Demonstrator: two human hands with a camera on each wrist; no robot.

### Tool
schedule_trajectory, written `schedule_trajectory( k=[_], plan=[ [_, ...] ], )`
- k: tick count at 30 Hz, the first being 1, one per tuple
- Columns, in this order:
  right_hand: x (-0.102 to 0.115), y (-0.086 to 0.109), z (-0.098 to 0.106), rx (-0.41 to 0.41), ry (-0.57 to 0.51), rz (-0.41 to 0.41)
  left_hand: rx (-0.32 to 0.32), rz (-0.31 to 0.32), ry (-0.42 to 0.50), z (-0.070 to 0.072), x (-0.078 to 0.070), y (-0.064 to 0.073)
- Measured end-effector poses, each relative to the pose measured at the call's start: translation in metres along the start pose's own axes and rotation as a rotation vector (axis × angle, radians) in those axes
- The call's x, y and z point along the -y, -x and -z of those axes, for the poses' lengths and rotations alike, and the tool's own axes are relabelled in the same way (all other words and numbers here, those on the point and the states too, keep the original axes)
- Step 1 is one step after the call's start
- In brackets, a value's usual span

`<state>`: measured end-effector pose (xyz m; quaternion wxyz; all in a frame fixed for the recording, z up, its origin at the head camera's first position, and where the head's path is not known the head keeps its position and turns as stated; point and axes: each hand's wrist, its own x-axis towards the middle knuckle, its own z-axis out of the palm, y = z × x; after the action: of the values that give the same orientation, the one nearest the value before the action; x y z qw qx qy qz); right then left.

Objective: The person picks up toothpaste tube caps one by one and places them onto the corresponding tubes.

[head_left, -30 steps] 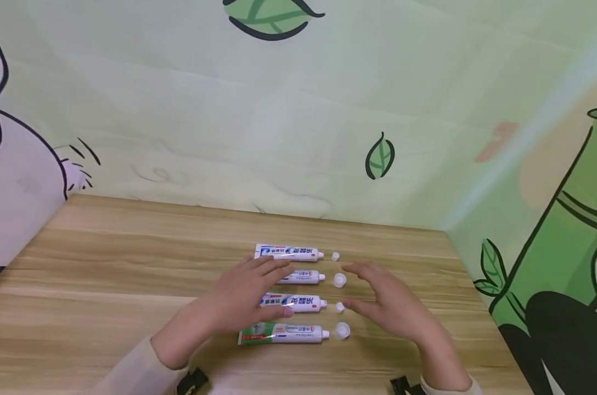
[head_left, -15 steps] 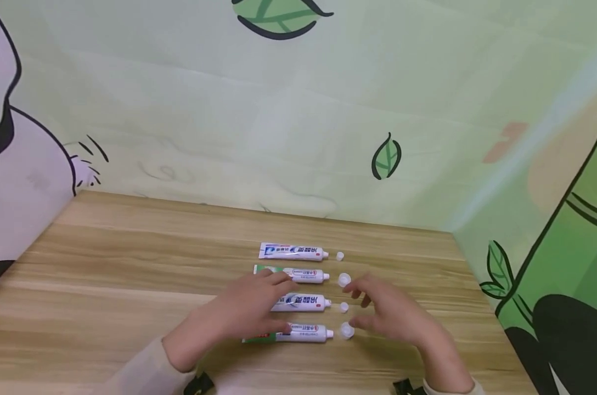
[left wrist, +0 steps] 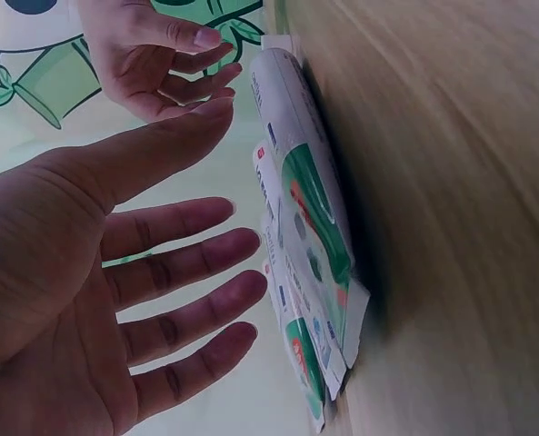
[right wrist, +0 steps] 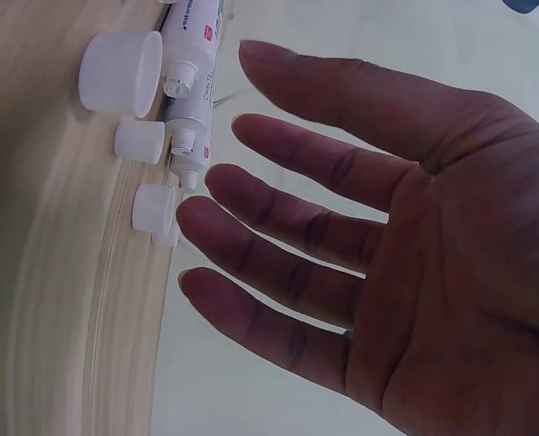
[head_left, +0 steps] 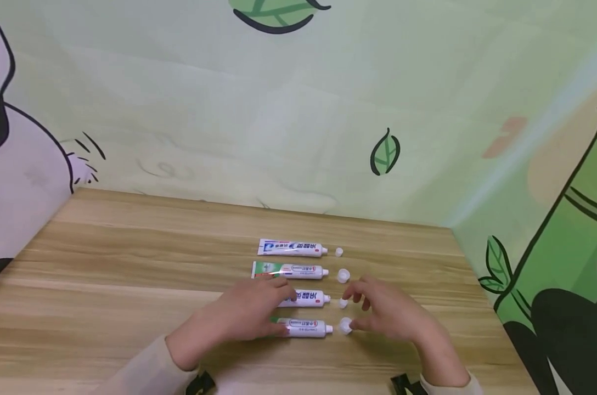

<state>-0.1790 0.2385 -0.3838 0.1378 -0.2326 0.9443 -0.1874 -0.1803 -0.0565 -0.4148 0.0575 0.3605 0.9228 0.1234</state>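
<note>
one empty hand is hovering leftmost: your left hand [head_left: 251,308] is hanging over the toothpaste tubes [head_left: 298,272]. its fingers are spreading loose and gripping nothing; in the left wrist view the tips are sitting near the tubes, with no contact showing.

moving right: four tubes are lying flat on the table [head_left: 130,263], stacked in a column away from you, nozzles [head_left: 329,329] all pointing right. nearest tube [head_left: 307,328] and third tube [head_left: 303,272] are showing green and white; second tube [head_left: 310,299] and farthest tube [head_left: 291,248] are showing white with blue print. your hand is hiding parts of the nearer two in the head view.

just right of those: four white caps. nearest cap [head_left: 345,326] and third cap [head_left: 343,275] are looking wide, second cap [head_left: 342,303] and farthest cap [head_left: 339,252] small. each is resting on the table just beside its tube's nozzle, apart from it.

rightmost: your right hand [head_left: 392,310] is hovering by the nearer caps, fingers bending slightly, holding nothing; the right wrist view is showing a gap to the nearest cap.

status, my read: uncapping and pairing are looking done, 4 of 4. zero caps are sitting on nozzles, so i'm counting all four closures as open items.
</note>
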Motion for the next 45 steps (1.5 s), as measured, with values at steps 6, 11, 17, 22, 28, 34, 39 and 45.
schedule_trajectory(
  k=[6, 11, 17, 22, 28, 34, 39, 45],
  plan=[
    [-0.001, -0.002, -0.002, 0.017, -0.002, 0.046, -0.005, -0.022, -0.031, -0.004, -0.002, 0.000],
    [0.000, -0.004, -0.006, 0.050, -0.029, 0.054, -0.003, -0.043, -0.039, -0.008, -0.003, 0.000],
    [0.000, -0.005, -0.012, 0.070, -0.019, 0.051, 0.010, -0.036, -0.025, -0.010, -0.004, 0.000],
    [0.002, -0.007, -0.015, 0.086, 0.018, 0.041, 0.038, -0.021, -0.015, -0.012, -0.005, 0.000],
    [0.004, -0.008, -0.019, 0.094, 0.035, 0.062, 0.066, -0.009, -0.015, -0.014, -0.006, 0.000],
    [0.005, -0.010, -0.023, 0.102, 0.069, 0.054, 0.055, -0.010, -0.032, -0.016, -0.007, -0.001],
    [0.006, -0.013, -0.027, 0.106, 0.076, 0.030, 0.051, -0.008, -0.025, -0.017, -0.007, -0.002],
    [0.007, -0.013, -0.029, 0.129, 0.039, 0.001, 0.038, -0.024, -0.018, -0.020, -0.006, -0.003]
  ],
)
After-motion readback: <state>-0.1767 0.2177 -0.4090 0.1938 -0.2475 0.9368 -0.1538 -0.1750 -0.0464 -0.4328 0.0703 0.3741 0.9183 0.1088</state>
